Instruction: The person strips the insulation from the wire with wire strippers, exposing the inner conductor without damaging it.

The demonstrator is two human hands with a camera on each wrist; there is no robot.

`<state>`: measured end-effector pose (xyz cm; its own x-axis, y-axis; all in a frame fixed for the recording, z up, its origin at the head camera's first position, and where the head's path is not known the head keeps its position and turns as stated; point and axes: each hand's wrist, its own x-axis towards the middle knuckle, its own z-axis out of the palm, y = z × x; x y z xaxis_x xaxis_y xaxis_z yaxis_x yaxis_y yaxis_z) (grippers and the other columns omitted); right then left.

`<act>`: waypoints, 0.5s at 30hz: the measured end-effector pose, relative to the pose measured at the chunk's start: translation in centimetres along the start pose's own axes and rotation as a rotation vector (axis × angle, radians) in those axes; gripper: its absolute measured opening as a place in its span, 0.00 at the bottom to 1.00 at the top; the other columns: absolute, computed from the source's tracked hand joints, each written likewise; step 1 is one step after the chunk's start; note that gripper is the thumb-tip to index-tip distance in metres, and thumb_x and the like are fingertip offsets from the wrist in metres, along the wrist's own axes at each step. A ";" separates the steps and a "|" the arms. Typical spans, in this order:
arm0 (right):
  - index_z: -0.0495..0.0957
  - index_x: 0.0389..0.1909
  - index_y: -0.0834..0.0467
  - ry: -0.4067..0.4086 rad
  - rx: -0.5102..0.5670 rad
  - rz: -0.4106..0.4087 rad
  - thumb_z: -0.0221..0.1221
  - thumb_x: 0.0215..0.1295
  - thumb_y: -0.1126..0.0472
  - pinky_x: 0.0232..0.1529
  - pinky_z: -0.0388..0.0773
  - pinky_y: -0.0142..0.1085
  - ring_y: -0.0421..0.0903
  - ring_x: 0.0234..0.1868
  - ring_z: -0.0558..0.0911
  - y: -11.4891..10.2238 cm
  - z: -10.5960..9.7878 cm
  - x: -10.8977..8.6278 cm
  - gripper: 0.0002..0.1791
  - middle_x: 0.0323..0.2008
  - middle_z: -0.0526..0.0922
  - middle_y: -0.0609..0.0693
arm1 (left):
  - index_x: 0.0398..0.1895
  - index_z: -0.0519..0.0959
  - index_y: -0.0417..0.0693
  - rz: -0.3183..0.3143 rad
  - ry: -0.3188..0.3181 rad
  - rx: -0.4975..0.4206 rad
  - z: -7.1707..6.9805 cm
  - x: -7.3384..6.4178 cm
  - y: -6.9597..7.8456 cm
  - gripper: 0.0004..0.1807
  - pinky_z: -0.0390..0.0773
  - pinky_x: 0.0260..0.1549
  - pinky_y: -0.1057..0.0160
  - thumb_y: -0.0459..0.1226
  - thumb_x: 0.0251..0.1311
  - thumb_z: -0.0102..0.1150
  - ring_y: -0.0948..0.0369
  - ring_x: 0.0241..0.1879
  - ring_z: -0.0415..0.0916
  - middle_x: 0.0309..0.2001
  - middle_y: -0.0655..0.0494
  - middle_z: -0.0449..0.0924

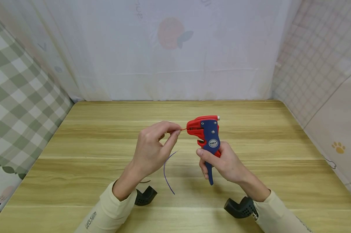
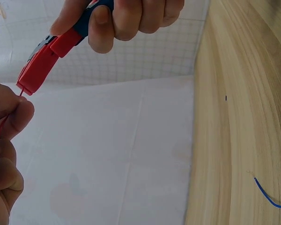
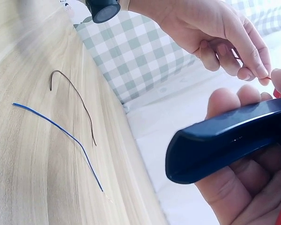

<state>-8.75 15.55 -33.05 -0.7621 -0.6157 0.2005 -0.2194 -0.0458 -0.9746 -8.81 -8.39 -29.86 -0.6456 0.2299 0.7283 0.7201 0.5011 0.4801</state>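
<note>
Navy handle (image 3: pixel 225 138) clasped by right grip (image 1: pixel 225 165), left grip (image 1: pixel 154 148) pinching red wire (image 1: pixel 184 129), dark speck (image 2: pixel 225 98), left-wrist view only

My head view looks forward and down from the near side, far enough back to frame my left hand (image 1: pixel 152 150), my right hand (image 1: pixel 224 161) and the wooden table (image 1: pixel 91 155) up to the far curtain (image 1: pixel 120 48). My left wrist view is close in, tipped sideways, facing far and right. My right wrist view, just behind the tool's handle (image 3: pixel 225 136), faces far and left. All three share the blue wire (image 1: pixel 164 171).
</note>
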 end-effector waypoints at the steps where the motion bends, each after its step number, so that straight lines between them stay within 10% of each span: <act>1: 0.69 0.41 0.68 0.000 -0.001 -0.001 0.50 0.82 0.64 0.28 0.84 0.43 0.51 0.18 0.82 0.0 0.0 0.0 0.10 0.20 0.79 0.59 | 0.41 0.88 0.41 -0.002 0.000 0.000 0.0 0.0 0.0 0.03 0.84 0.34 0.61 0.30 0.67 0.67 0.60 0.36 0.87 0.36 0.52 0.90; 15: 0.70 0.39 0.64 0.003 0.008 -0.002 0.50 0.82 0.65 0.25 0.83 0.44 0.51 0.17 0.82 0.0 0.1 -0.1 0.08 0.20 0.79 0.60 | 0.41 0.88 0.42 -0.009 -0.003 -0.003 0.0 -0.1 0.0 0.04 0.83 0.34 0.62 0.30 0.67 0.67 0.60 0.36 0.86 0.37 0.52 0.90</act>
<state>-8.66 15.52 -33.09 -0.7634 -0.6134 0.2025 -0.2157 -0.0534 -0.9750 -8.74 -8.38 -29.89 -0.6524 0.2278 0.7229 0.7152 0.5008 0.4876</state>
